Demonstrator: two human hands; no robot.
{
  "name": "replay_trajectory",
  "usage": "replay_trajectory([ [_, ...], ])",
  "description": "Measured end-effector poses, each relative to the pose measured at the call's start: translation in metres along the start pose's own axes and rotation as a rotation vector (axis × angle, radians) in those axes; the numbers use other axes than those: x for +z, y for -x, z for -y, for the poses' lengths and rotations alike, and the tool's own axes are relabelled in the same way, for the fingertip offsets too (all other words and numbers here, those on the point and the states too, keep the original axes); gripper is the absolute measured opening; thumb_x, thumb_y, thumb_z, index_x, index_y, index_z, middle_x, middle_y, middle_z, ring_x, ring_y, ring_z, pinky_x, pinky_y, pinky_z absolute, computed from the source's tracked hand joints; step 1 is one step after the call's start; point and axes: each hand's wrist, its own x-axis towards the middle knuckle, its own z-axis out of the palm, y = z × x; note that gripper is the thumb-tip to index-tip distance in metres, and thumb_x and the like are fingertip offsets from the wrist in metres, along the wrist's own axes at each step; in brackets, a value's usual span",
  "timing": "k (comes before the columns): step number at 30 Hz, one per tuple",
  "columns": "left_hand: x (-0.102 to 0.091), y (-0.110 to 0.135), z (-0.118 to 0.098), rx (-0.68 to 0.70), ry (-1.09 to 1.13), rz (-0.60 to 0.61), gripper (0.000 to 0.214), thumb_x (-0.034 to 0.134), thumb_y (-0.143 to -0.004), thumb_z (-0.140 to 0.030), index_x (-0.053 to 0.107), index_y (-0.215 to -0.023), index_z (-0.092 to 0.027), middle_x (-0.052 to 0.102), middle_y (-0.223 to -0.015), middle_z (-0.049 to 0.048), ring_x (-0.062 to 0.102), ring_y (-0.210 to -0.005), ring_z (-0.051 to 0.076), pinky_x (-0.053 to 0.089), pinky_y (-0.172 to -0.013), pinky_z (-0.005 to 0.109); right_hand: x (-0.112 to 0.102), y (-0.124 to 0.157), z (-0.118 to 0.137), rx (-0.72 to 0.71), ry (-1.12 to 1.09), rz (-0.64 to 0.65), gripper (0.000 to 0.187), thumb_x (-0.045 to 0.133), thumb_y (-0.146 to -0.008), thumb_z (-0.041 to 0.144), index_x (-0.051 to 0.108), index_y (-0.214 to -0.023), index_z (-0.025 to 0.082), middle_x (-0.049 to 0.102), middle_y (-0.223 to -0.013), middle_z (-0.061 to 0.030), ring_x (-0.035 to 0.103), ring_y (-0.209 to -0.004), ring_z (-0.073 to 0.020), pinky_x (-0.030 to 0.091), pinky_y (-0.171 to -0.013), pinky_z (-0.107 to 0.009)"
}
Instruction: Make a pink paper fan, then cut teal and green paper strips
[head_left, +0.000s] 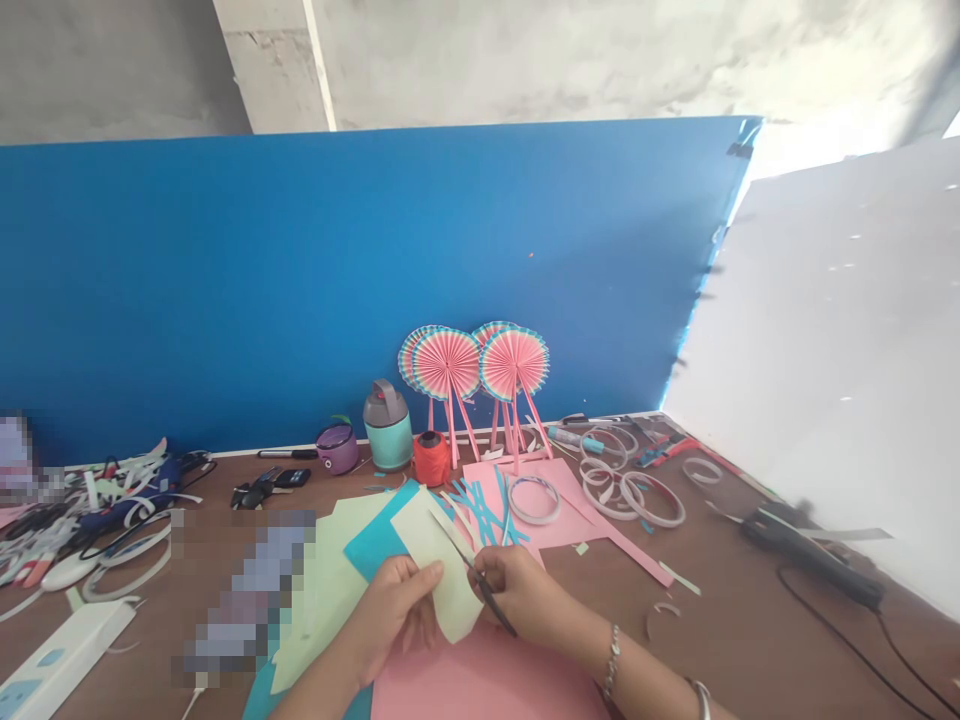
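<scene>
My left hand (394,605) pinches a pale yellow-green paper piece (439,570) low in the centre of the table. My right hand (525,595) grips a pair of scissors (469,570), whose blades point up and left across the edge of that paper. A large pink sheet (480,685) lies under both hands. A teal sheet (375,540) and more pale green sheets (330,590) lie just left of my left hand.
Pink and teal paper fans (480,365) lean on the blue back board (300,280). A teal jar (388,425), purple pot (337,447), orange thread spool (431,458), tape rings (622,485), a glue gun (806,550) with its cord, and a power strip (60,660) stand around.
</scene>
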Motion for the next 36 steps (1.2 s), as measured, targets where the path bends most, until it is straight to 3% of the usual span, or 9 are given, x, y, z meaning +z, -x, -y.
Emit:
replay_trajectory([
  [6, 0.000, 0.001, -0.002, 0.000, -0.013, 0.012, 0.047, 0.061, -0.071, -0.051, 0.059, -0.044, -0.012, 0.057, -0.036, 0.0039, 0.045, -0.029, 0.007, 0.019, -0.029, 0.017, -0.001, 0.002, 0.007, 0.014, 0.020, -0.015, 0.013, 0.051, -0.058, 0.010, 0.058, -0.067, 0.015, 0.040, -0.045, 0.0081, 0.034, -0.038, -0.0050, 0.025, -0.037, -0.016],
  [16, 0.006, 0.003, -0.002, -0.030, -0.068, 0.047, 0.048, 0.061, -0.067, -0.054, 0.065, -0.050, -0.009, 0.061, -0.038, 0.0090, 0.046, -0.028, 0.008, 0.018, -0.029, 0.018, 0.001, -0.003, -0.004, -0.018, -0.061, 0.012, 0.012, 0.054, -0.063, 0.014, 0.059, -0.073, 0.014, 0.051, -0.049, 0.0060, 0.041, -0.038, -0.0058, 0.028, -0.037, -0.016],
  [25, 0.007, 0.004, -0.002, -0.036, -0.100, 0.046, 0.050, 0.058, -0.070, -0.053, 0.065, -0.048, -0.009, 0.057, -0.034, 0.0055, 0.038, -0.025, 0.005, 0.017, -0.029, 0.018, 0.000, -0.003, -0.009, -0.002, -0.057, -0.009, 0.015, 0.051, -0.062, 0.011, 0.059, -0.074, 0.014, 0.047, -0.044, 0.0070, 0.036, -0.035, -0.0045, 0.024, -0.034, -0.015],
  [36, 0.006, 0.003, -0.002, -0.058, -0.151, 0.093, 0.051, 0.058, -0.067, -0.058, 0.065, -0.052, -0.010, 0.057, -0.034, 0.0045, 0.041, -0.026, 0.007, 0.016, -0.031, 0.019, 0.002, -0.003, -0.008, -0.026, -0.047, 0.021, 0.013, 0.054, -0.064, 0.017, 0.060, -0.075, 0.014, 0.056, -0.050, 0.0042, 0.041, -0.036, -0.0061, 0.028, -0.034, -0.016],
])
